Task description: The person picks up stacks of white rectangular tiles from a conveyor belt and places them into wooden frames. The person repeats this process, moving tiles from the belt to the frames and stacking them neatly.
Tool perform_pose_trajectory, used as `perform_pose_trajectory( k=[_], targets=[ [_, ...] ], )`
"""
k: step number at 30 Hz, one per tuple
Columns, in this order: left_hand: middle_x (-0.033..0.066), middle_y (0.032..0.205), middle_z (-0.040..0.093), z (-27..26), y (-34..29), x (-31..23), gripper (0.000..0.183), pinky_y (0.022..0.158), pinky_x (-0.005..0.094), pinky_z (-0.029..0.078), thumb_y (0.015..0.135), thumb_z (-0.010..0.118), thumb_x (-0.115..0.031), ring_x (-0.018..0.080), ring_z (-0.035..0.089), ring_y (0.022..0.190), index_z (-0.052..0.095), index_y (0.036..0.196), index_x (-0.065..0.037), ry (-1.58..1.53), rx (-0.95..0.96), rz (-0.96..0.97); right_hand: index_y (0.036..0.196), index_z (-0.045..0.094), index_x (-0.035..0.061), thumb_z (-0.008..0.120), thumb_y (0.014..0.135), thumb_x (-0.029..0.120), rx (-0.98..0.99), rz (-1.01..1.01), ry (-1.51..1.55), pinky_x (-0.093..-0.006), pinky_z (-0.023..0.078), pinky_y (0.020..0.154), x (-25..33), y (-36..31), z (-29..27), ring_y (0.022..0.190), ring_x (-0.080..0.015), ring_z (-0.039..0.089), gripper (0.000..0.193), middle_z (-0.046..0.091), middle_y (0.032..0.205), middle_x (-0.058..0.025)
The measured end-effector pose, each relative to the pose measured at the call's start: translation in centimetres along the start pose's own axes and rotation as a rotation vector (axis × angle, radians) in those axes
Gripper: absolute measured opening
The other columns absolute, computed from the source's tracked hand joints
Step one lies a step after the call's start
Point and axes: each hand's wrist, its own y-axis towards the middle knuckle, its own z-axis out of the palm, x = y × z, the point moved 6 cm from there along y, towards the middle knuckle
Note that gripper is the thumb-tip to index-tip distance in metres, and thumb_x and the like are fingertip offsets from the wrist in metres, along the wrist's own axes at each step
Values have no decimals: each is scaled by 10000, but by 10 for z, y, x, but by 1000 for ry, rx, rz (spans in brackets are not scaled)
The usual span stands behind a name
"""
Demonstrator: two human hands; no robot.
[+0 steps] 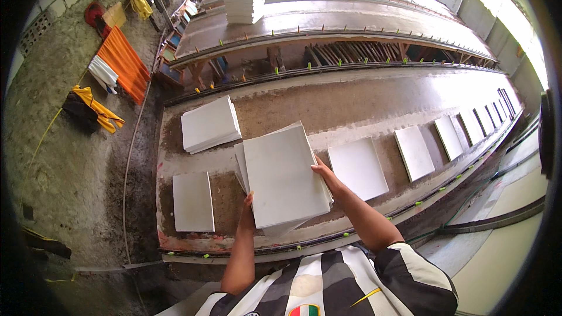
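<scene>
Half-curled, the left hand (247, 212) and right hand (329, 177) clasp a white sheet stack (284, 172); left of it, a pile (208, 123); right, a sheet row (358, 168).

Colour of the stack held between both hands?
White; the stack shows best in the head view.

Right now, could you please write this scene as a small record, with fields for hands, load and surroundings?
Left hand: on the left edge of the held stack
Right hand: on its right edge
Held stack: white, rectangular sheets, unevenly aligned
Near table: low white stack; white sheets spaced rightward
Far table: tall white stack
Left side: orange cloth, hanging
</scene>
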Motion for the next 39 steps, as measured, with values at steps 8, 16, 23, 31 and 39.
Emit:
perform_pose_trajectory(
  k=[8,16,23,31,39],
  targets=[
    [79,1236,631,36,31,53,662,942,405,546,891,668,-455,237,633,1140,515,1406,-68,9,-111,62,1641,192,151,597,910,380,64,50,42,-455,329,1165,21,7,-76,1452,-322,355,866,298,1623,-174],
    [113,1280,610,144,39,101,697,958,415,544,898,660,-453,260,626,1153,473,1441,-58,-41,-157,30,1637,203,133,575,927,328,111,-23,-12,-436,324,1173,55,-21,-163,1448,-315,365,825,313,1618,-169],
    [107,1226,645,159,57,132,639,938,433,563,921,624,-495,264,660,1107,513,1388,-72,101,-170,57,1637,186,134,584,920,363,52,63,82,-415,424,1098,56,-43,-210,1397,-304,439,852,357,1584,-178],
    [95,1243,625,158,87,166,667,924,424,560,902,638,-538,242,644,1108,526,1373,-79,33,-37,-38,1643,166,149,594,909,392,-56,36,56,-434,438,1082,65,-71,-235,1389,-316,441,883,352,1582,-183],
    [81,1166,640,242,83,175,622,911,410,562,898,627,-541,226,651,1070,557,1308,-79,92,-44,27,1644,169,149,597,901,404,10,-11,18,-434,418,1096,89,-83,-285,1382,-319,441,893,349,1579,-187]
  ],
)
